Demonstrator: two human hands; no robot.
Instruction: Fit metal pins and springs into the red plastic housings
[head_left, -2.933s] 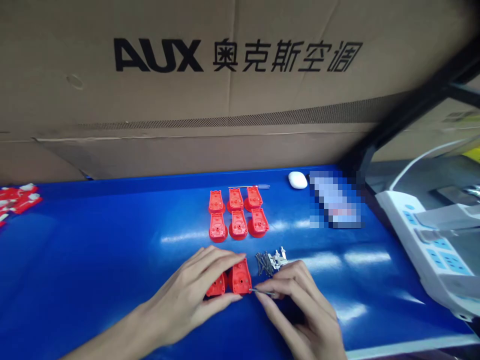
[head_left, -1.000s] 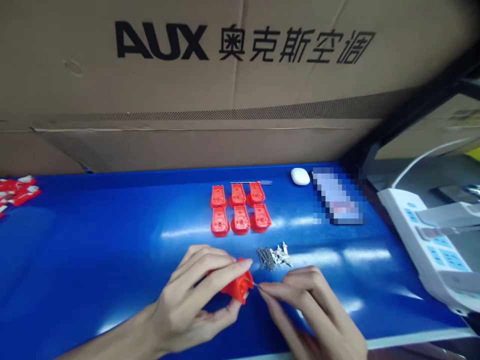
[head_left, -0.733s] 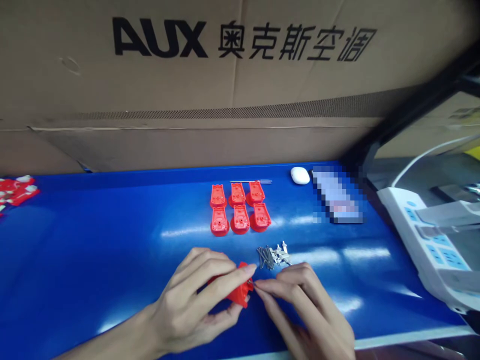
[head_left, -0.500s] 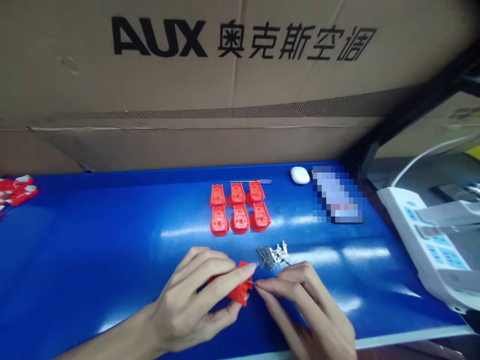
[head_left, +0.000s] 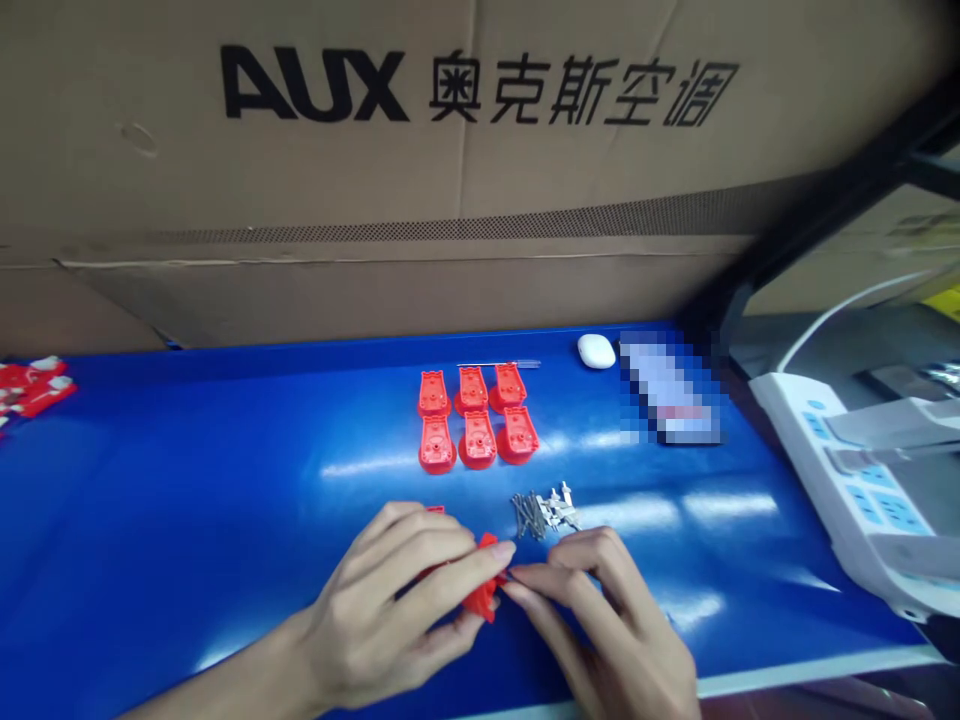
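My left hand (head_left: 405, 600) is closed around a red plastic housing (head_left: 484, 590), mostly covered by the fingers. The fingertips of my right hand (head_left: 600, 620) pinch a thin metal pin against the housing's right edge; the pin itself is almost wholly hidden now. Just beyond the hands lie a small pile of dark metal pins (head_left: 529, 515) and several small white pieces (head_left: 561, 508). Farther back, several red housings (head_left: 478, 440) stand in two rows, hollow side up. A bit of red (head_left: 436, 510) peeks out behind my left hand.
A thin clear-handled screwdriver (head_left: 517, 364) lies behind the rows. To its right are a white rounded case (head_left: 596, 351) and a blurred-out phone (head_left: 671, 390). A white power strip (head_left: 855, 480) is at the right, red-and-white parts (head_left: 34, 390) at far left, a cardboard box (head_left: 450, 180) behind.
My right fingertips have moved slightly left, closer against the red housing, so the pin shows less. The housing has turned a little in my left hand. The view has shifted slightly.
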